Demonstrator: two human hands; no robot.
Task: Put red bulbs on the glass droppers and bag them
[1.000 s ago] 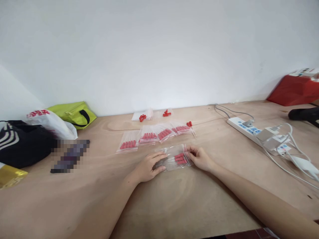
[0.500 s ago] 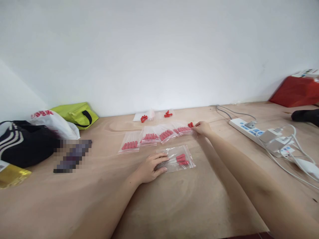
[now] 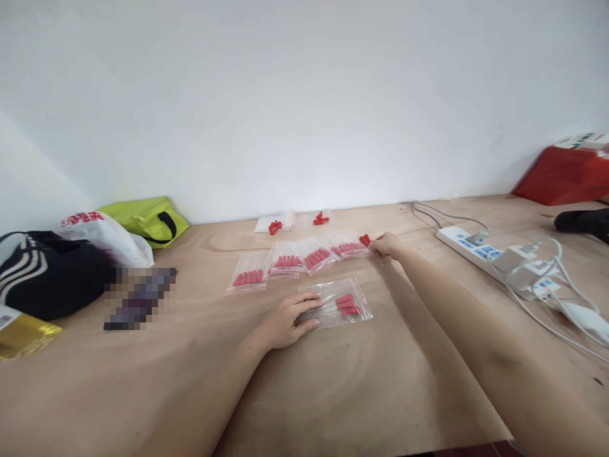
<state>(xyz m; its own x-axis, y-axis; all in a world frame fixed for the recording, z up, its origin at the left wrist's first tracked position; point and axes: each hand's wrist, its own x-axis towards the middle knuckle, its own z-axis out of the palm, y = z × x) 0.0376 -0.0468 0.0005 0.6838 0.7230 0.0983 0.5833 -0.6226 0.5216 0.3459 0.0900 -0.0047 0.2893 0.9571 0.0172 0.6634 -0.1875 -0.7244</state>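
Observation:
Flat on the left end of a clear zip bag (image 3: 333, 317) rests my left hand (image 3: 290, 320), fingers stretched out and apart. Inside that bag, toward its right end, lie a few red capsule-shaped pieces (image 3: 346, 302). My right hand (image 3: 389, 246) reaches farther out, its fingertips pinched together beside some loose red pieces (image 3: 365, 240). A clear plastic edge shows just below those fingertips; what they hold is too small to make out. To the left, a row of overlapping filled zip bags (image 3: 316, 257) contains several red pieces, with one filled bag (image 3: 248, 278) at its left end.
Against the wall sit a stack of empty bags (image 3: 285, 219) and two small piles of red pieces (image 3: 275, 226). A power strip (image 3: 469, 244) with chargers and cables lies right. A green bag (image 3: 145, 216), white plastic bag (image 3: 107, 238) and dark bag (image 3: 52, 273) stand left.
My right hand has shifted slightly, its fingertips now a little lower and right of the loose red pieces, more of which show. My left hand stays on the bag.

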